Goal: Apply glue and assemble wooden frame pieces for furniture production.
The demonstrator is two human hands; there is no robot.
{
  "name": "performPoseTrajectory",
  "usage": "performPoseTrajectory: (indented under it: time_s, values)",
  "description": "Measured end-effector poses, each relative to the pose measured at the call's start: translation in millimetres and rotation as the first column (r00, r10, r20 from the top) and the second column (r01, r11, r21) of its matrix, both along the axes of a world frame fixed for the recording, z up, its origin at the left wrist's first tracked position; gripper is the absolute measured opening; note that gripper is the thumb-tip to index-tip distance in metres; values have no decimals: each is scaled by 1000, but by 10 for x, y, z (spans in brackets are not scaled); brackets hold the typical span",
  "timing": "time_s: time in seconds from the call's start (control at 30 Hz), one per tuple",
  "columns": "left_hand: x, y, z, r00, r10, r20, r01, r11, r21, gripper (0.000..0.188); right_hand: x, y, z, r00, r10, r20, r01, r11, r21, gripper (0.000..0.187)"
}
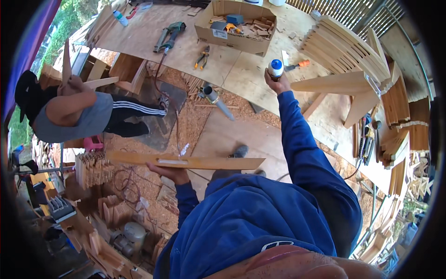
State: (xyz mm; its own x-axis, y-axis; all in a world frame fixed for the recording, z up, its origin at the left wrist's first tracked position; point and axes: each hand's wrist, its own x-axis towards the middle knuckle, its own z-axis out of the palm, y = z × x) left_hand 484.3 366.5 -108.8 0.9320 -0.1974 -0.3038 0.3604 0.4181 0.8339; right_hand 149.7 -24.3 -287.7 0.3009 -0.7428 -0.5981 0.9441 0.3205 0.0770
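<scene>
A slotted wooden plank (227,163) lies crosswise before the person's torso, gripped by the left hand (171,174). The right hand (278,84) wraps a white, blue-topped bottle (276,69) over the desk (246,74), near an orange-handled tool (303,63). Beyond sit pliers (202,57) and a cardboard box (232,43).

On my feed a board (223,163) is in the left hand (169,173), bottle (276,69) in the right hand (278,85) over the tabletop (248,65). Cardboard box (253,46) sits on that, pliers (202,57) to its left, nail gun (171,36) further left.
</scene>
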Motion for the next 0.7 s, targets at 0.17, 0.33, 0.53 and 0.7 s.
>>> performPoseTrajectory:
  time_s: [0.17, 0.33, 0.53, 0.7]
  values:
    - [136, -12, 276, 983, 170, 66, -176, 980, 97, 57, -78, -616, -590, 882, -131, 452, 89, 989, 115, 40]
    - [337, 16, 417, 973, 59, 223, -92, 986, 138, 67, 124, -737, -582, 935, -272, 227, 274, 961, 25, 50]
    - [686, -320, 569, 925, -124, 359, 106, 992, 68, 75, 137, 141, 116, 999, -33, 3, 33, 999, -14, 87]
    - [167, -925, 1208, 913, -171, 371, 216, 973, -84, 76, -48, 1794, 1805, 680, 274, -680, -673, 600, -432, 69]
